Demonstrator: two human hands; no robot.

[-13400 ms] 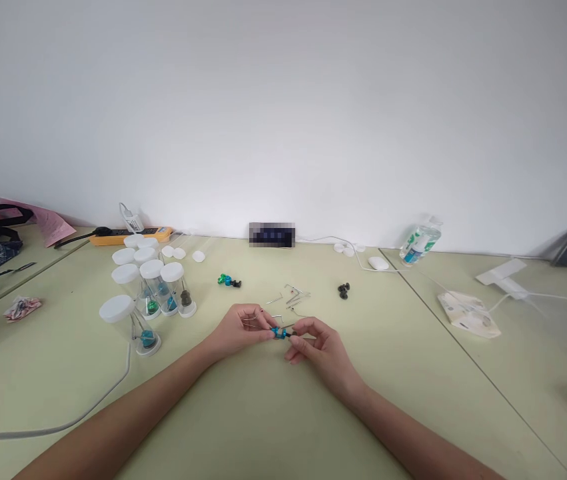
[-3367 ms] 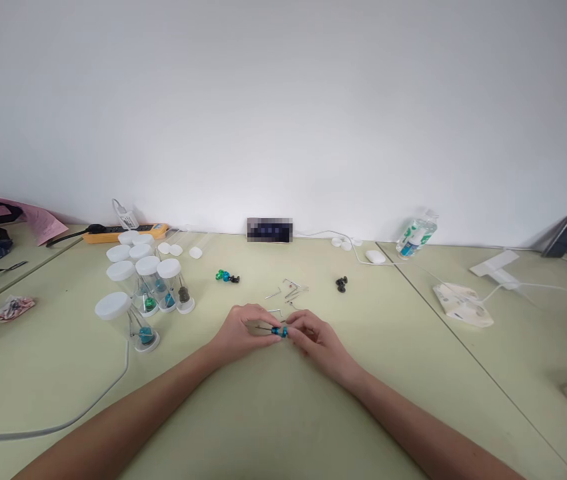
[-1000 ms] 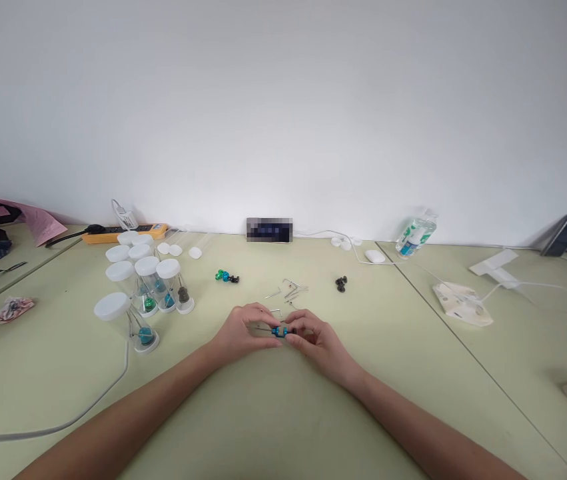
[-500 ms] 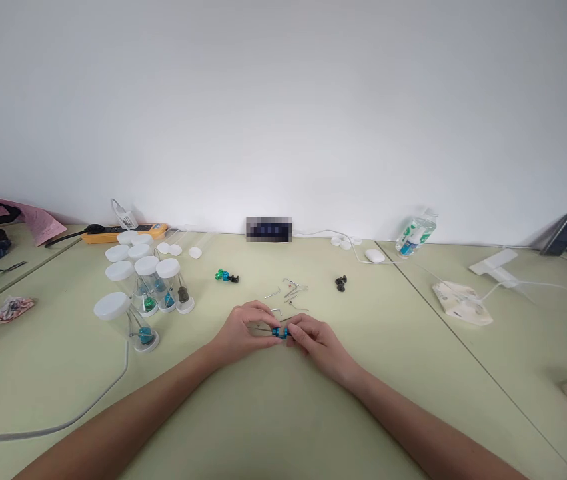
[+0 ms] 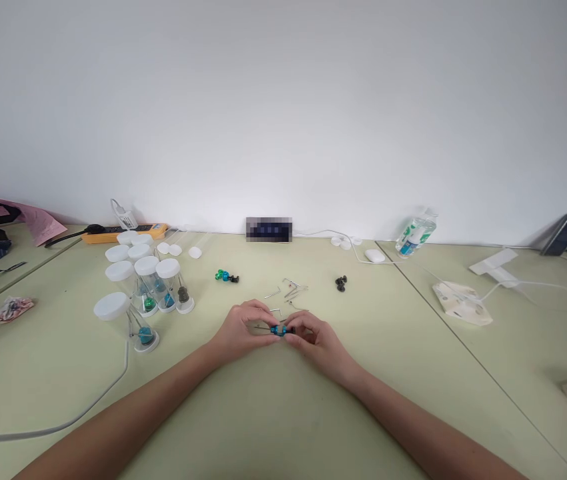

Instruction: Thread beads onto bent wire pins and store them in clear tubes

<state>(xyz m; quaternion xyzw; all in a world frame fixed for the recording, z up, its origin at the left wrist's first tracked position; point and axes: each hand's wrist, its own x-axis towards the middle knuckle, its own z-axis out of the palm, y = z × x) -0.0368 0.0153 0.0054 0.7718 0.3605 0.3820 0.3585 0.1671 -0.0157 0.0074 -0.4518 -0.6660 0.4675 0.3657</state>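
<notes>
left hand [image 5: 244,330] and right hand [image 5: 313,341]: fingers of both pinched on blue bead [image 5: 278,329] and thin pin, low over tabletop [image 5: 273,413]; capped vials [image 5: 149,287] to left.

Glossy blue bead [image 5: 277,330], matt table [image 5: 263,413]

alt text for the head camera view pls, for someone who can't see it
Two bare hands meet over a pale green table, the left hand and right hand pinching a small blue bead on a thin metal pin between their fingertips. Loose metal pins lie just beyond, and white-capped clear tubes stand to the left.
</notes>
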